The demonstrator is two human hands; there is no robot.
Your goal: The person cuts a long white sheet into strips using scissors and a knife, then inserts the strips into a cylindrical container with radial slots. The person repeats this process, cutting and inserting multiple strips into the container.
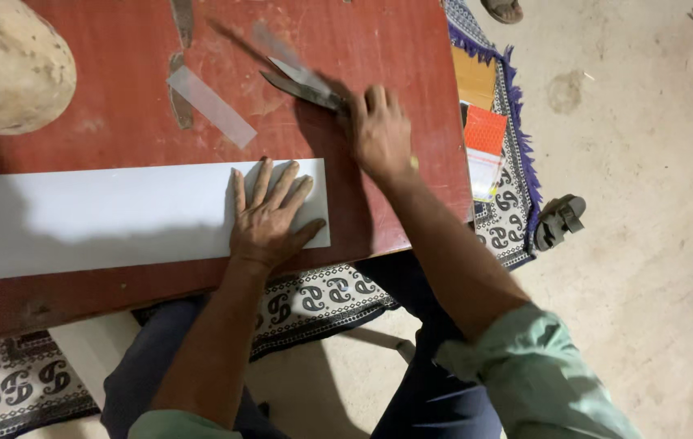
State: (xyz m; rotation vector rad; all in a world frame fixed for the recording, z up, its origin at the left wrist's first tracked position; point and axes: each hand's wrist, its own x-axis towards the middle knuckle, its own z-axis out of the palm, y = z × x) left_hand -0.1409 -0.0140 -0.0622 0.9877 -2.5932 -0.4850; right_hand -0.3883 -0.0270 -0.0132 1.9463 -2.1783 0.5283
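Head view, looking down: the left hand (269, 218) lies flat, fingers (263, 180) spread apart, on the right end of a long white sheet (102, 219) that runs from the left edge of the frame to just past the middle, across a red-brown surface (119, 106). The right hand (380, 134), above and to the right of it, has its fingers curled together around the handles of a pair of scissors (301, 83), whose grey blades stand parted and point toward the upper left; they are blurred, so the grip itself is hard to read in detail. The sheet looks thin, light and flat, probably card or plastic: stiff enough to stay level, yet likely to bend or crease if lifted by one corner, and smooth enough to slide on the surface, which is why a flat palm suits it better than a pinch. Its right edge, next to the pressing hand, looks the handiest place to hold. A narrow clear strip (211, 106) lies slantwise above the sheet, apart from it. A rounded pale lump (9, 65) sits in the upper left corner. A patterned mat (509, 203) with a purple fringe shows under the surface at right, with an orange packet (485, 130) on it and a sandal (559, 221) just beside it on the concrete floor (647, 244).
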